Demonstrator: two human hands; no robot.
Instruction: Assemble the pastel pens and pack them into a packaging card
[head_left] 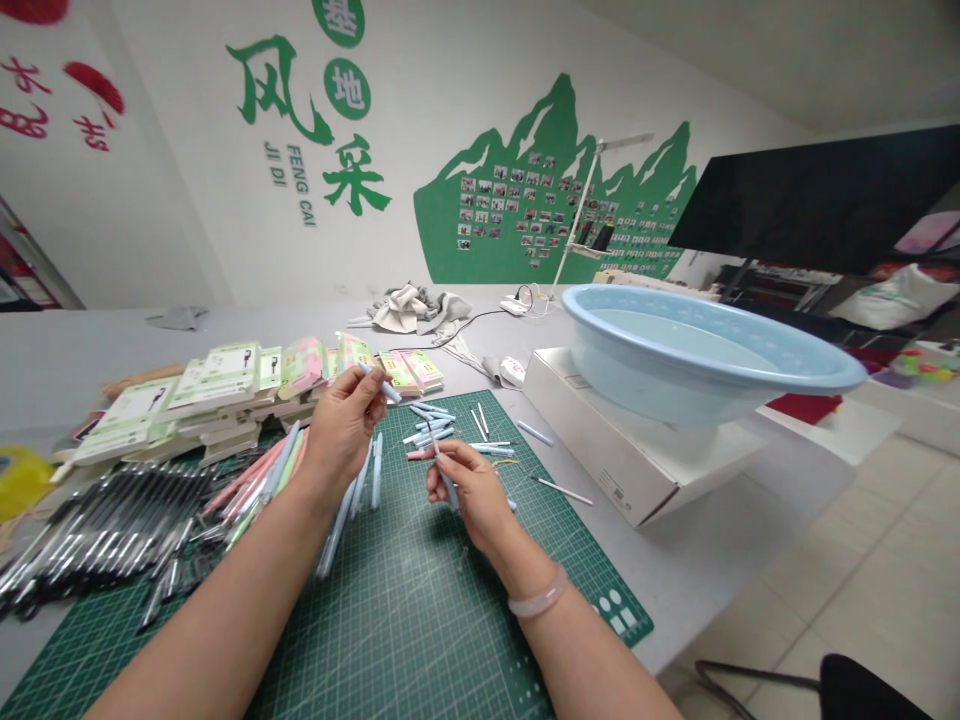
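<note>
My left hand [351, 418] is closed in a pinch on a short light blue pen piece [391, 392], raised over the mat. Lower and to the right, my right hand [471, 488] grips a light blue pen barrel [451, 491] with a thin refill [433, 437] pointing up out of it. The two pieces are apart. Beyond my right hand, several light blue pen parts [435, 410] lie scattered on the green cutting mat [390, 620]. A few longer blue pens [377, 470] lie beside my left wrist. Loose refills [562, 490] rest near the mat's right edge.
On the left are rows of black-and-clear pens [127, 510], pink and green pens [255, 480], and stacked small boxes [217, 385]. A large blue basin [637, 385] stands on a white box [592, 440] at the right. Cloths [405, 308] lie at the back.
</note>
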